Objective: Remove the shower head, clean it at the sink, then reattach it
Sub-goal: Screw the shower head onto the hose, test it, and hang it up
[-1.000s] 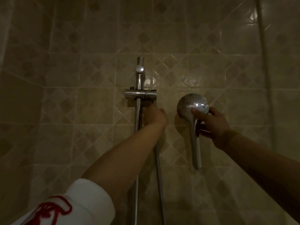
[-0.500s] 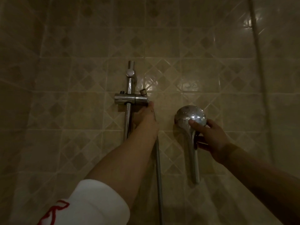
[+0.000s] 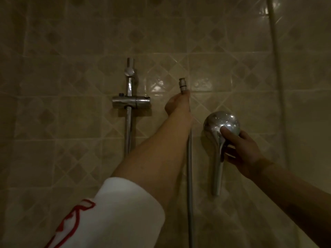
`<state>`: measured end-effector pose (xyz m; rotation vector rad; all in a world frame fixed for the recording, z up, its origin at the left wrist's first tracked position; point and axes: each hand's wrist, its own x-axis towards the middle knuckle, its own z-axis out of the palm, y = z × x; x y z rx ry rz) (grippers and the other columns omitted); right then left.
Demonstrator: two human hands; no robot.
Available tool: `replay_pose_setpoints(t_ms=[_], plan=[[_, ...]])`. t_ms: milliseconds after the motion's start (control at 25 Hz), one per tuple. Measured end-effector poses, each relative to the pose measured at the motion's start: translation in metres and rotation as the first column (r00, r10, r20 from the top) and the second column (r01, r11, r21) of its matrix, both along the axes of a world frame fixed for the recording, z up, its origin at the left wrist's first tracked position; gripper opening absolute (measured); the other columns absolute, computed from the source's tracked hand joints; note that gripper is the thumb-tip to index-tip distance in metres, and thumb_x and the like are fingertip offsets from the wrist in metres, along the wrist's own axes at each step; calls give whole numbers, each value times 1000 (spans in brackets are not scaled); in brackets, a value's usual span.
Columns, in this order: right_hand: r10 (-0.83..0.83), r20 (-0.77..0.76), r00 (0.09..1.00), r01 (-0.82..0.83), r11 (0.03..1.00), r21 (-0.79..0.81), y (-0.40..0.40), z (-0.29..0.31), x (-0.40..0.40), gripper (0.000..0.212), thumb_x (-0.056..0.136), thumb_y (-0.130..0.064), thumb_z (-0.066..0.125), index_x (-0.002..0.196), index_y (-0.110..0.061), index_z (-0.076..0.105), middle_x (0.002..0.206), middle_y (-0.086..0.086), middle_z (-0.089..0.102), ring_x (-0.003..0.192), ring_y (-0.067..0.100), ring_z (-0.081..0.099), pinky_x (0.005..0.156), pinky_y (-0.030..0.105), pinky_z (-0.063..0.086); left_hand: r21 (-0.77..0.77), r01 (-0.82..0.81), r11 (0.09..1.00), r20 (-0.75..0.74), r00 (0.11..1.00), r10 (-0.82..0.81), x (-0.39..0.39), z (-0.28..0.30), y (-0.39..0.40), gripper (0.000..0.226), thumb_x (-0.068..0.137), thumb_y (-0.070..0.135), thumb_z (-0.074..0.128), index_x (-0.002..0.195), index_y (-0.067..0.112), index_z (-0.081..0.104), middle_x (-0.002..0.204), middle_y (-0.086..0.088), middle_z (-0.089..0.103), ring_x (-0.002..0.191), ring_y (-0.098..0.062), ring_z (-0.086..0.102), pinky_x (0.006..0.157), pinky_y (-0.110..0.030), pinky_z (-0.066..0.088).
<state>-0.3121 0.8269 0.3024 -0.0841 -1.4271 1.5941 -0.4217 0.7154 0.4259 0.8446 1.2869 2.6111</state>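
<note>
Standing against the beige diamond-patterned tiled wall (image 3: pixel 53 51), the chrome vertical slide rail with its bracket (image 3: pixel 131 102) is now bare. The flexible metal hose (image 3: pixel 189 167), gripped by the left hand (image 3: pixel 176 104), has swung clear of it. The right hand (image 3: pixel 241 149) grasps the round chrome shower head (image 3: pixel 222 125), detached, likely sink-bound.

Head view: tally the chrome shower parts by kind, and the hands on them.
Shower head: 1
Hose: 1
Rail: 1
Rail bracket: 1
Hands: 2, left on hose, right on shower head
Total: 6
</note>
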Motion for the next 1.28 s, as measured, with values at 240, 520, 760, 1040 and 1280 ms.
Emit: replay_pose_setpoints(t_ms=[240,520,760,1040,1280], plan=[[99,14,995,-95,980,-176,6,-42,36,79,70,-71,65,132,-23,51,99,8,71,67,18,72,58,35,56,-237,83,968,-231,963,-140,21,-126,-1,14,97,18,50,86,10,53,62,-4,54,43,-14,47,43,-25,42],[325,31,945,-277,849,-450,-14,-136,30,51,94,-54,46,109,-8,62,73,1,64,66,14,56,69,33,47,-606,189,773,-33,965,-262,20,-375,-55,18,94,5,45,78,12,51,44,5,39,38,-12,36,42,-23,33],[434,40,900,-351,776,-525,-46,-243,33,86,48,0,79,130,-10,57,97,-1,68,86,11,65,93,55,48,-815,142,562,-21,962,-273,55,-479,-128,19,83,45,47,83,27,51,56,9,43,51,-11,41,55,-32,33],[322,6,947,-257,767,-589,-107,-342,55,75,66,-1,74,136,-13,49,118,-2,64,95,14,67,92,65,44,-922,12,387,-151,909,-388,74,-550,-187,24,88,59,43,99,39,49,88,0,66,83,-13,64,84,-41,51],[278,61,959,-167,723,-670,-150,-388,69,100,45,-10,89,133,-26,44,121,1,66,103,20,67,95,64,43,-975,56,216,-55,878,-475,84,-584,-216,27,91,58,45,82,33,53,70,7,55,67,-12,56,67,-34,46]])
